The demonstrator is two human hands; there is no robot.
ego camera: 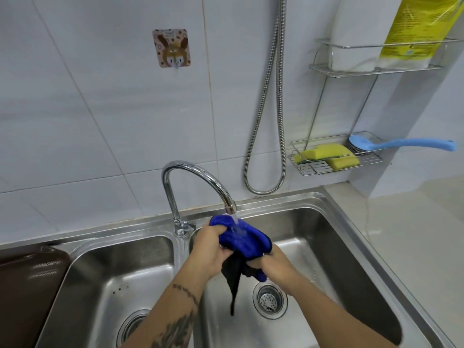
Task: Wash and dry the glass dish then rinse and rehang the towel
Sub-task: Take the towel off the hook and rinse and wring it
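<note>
A blue towel (247, 238) is bunched under the running chrome faucet (200, 182), above the right basin of the steel double sink (351, 222). My left hand (209, 249) grips its left side and my right hand (272, 263) grips its lower right part. A dark wet tail of the towel (234, 290) hangs down between my hands toward the drain (270, 300). Water from the spout lands on the top of the towel. A sticker hook (172, 47) with a rabbit picture is on the wall tile; nothing hangs on it. No glass dish is in view.
A wire rack (371, 160) on the right wall holds yellow sponges (324, 153) and a blue-handled brush (401, 144); its upper shelf holds a white and yellow bag. A metal shower hose (266, 109) loops down the wall. A brown board (27, 292) lies left of the left basin.
</note>
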